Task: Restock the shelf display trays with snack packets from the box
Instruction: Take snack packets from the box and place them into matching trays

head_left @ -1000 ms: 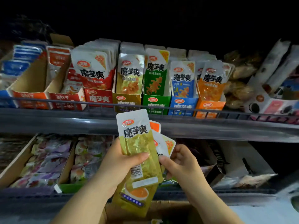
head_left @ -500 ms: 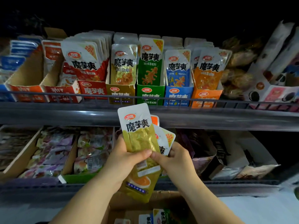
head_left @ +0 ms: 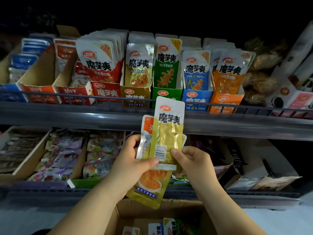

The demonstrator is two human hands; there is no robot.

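yellow packet [head_left: 167, 136] upright, orange packet [head_left: 146, 128] behind, perhaps another, box [head_left: 132, 211] below

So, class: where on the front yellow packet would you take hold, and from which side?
I'd pinch the yellow packet at its right edge beside the barcode, from the right: it stands upright, the left hand covers its lower left.

Mid-frame, the left hand [head_left: 133, 167] and right hand [head_left: 193, 160] grip a yellow packet [head_left: 166, 143]. An orange packet [head_left: 146, 133] sits behind it. Display trays [head_left: 135, 94] line the upper shelf.
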